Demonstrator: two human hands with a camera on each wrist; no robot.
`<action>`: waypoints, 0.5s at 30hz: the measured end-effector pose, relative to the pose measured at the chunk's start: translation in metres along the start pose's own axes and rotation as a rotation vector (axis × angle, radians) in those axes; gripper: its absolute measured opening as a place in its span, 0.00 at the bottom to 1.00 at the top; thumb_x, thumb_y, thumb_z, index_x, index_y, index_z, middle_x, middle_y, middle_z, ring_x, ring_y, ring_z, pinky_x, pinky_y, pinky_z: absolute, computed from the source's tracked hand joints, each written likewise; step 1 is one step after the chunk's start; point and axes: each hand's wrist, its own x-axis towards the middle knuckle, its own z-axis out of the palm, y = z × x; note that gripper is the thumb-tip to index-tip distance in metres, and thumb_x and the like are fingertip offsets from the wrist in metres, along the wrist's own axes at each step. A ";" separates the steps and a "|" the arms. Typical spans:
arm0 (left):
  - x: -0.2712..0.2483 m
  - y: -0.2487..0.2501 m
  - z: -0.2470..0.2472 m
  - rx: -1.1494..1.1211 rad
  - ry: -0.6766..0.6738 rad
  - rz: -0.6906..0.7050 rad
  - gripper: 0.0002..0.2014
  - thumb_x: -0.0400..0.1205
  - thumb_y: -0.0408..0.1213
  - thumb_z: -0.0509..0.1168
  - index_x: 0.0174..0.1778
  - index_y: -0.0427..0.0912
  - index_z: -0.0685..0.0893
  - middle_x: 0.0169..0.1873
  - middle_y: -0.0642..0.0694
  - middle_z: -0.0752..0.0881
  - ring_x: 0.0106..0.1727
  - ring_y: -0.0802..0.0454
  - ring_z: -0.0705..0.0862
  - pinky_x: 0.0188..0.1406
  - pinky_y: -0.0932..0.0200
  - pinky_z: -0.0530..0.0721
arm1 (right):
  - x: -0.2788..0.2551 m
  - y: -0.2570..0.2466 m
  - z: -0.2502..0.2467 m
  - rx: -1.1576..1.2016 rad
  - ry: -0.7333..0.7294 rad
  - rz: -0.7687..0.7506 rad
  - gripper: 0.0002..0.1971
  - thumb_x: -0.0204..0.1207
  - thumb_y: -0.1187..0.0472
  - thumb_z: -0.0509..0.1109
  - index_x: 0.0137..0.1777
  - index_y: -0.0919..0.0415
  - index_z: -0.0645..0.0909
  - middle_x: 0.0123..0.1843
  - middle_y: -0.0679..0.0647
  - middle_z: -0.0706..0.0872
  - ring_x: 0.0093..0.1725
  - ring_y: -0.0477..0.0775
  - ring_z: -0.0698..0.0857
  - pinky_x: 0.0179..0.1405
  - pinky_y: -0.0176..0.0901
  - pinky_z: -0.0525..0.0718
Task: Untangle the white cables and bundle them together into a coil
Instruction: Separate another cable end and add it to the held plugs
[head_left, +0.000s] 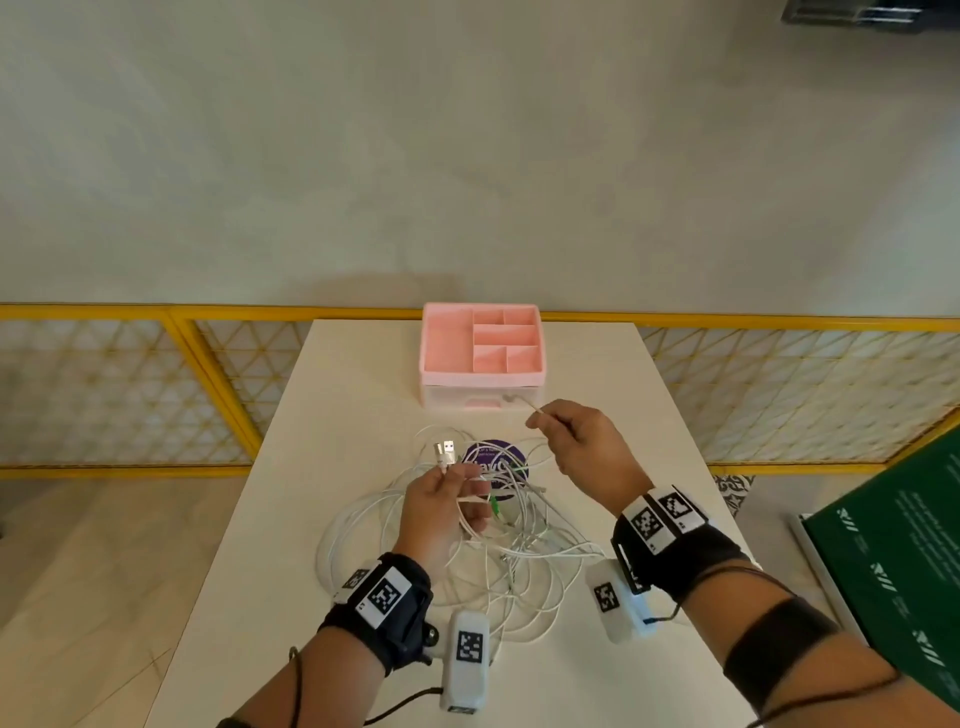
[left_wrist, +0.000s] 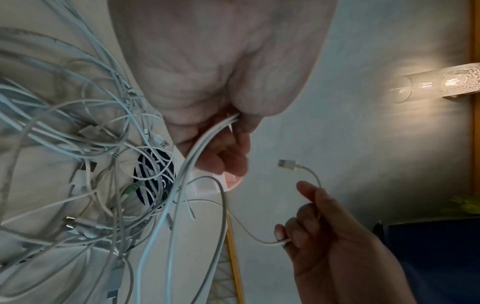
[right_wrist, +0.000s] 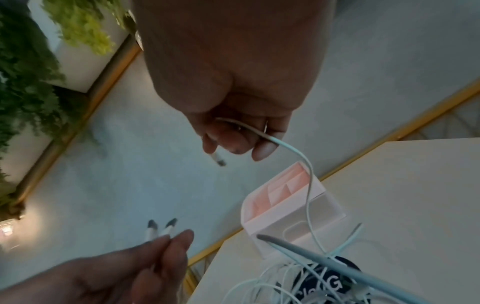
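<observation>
A loose tangle of white cables (head_left: 498, 551) lies on the tabletop (head_left: 613, 364), spread across its near half and partly over a dark round sticker (head_left: 493, 462). Many plug ends show in the heap, and one green connector (head_left: 494, 505) sits near its middle.

The left hand (head_left: 441, 512) is raised just above the tangle. Its grip is closed on two cable ends, pinched between thumb and fingers (right_wrist: 179, 242), so that two USB plugs (head_left: 445, 452) stick up side by side past the fingertips. The strands from these plugs run down through the palm into the heap, as the left wrist view shows.

The right hand (head_left: 582, 441) is held higher and further back, apart from the left. Its grip is a narrow pinch on a single cable: the short end with its plug (left_wrist: 285, 164) pokes out beyond the fingers toward a pink organizer (head_left: 480, 353), and the rest of the strand curves down from the hand into the tangle.

The pink organizer stands at the far edge of the tabletop, with open compartments on top and a drawer front below. Behind the tabletop runs a yellow railing (head_left: 156, 312). A green box (head_left: 893, 545) lies off to the right.
</observation>
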 end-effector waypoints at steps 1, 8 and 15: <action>-0.001 -0.001 0.001 -0.021 -0.024 -0.022 0.14 0.91 0.35 0.57 0.51 0.31 0.85 0.29 0.41 0.85 0.24 0.48 0.80 0.24 0.58 0.79 | -0.002 -0.005 0.002 0.023 -0.013 -0.019 0.10 0.87 0.57 0.64 0.50 0.56 0.87 0.23 0.37 0.79 0.24 0.40 0.76 0.31 0.36 0.74; -0.004 0.003 0.008 -0.244 -0.067 -0.167 0.17 0.91 0.43 0.53 0.49 0.35 0.82 0.24 0.47 0.70 0.24 0.52 0.69 0.29 0.53 0.72 | -0.032 0.001 0.050 -0.031 -0.267 -0.139 0.10 0.85 0.57 0.67 0.43 0.48 0.86 0.36 0.31 0.87 0.35 0.35 0.84 0.41 0.32 0.80; -0.008 -0.010 0.002 -0.053 0.001 -0.061 0.14 0.91 0.39 0.58 0.45 0.37 0.83 0.24 0.48 0.72 0.24 0.54 0.69 0.21 0.59 0.71 | -0.043 0.014 0.059 -0.165 -0.286 -0.196 0.10 0.85 0.53 0.66 0.45 0.50 0.87 0.33 0.45 0.86 0.32 0.44 0.81 0.35 0.36 0.77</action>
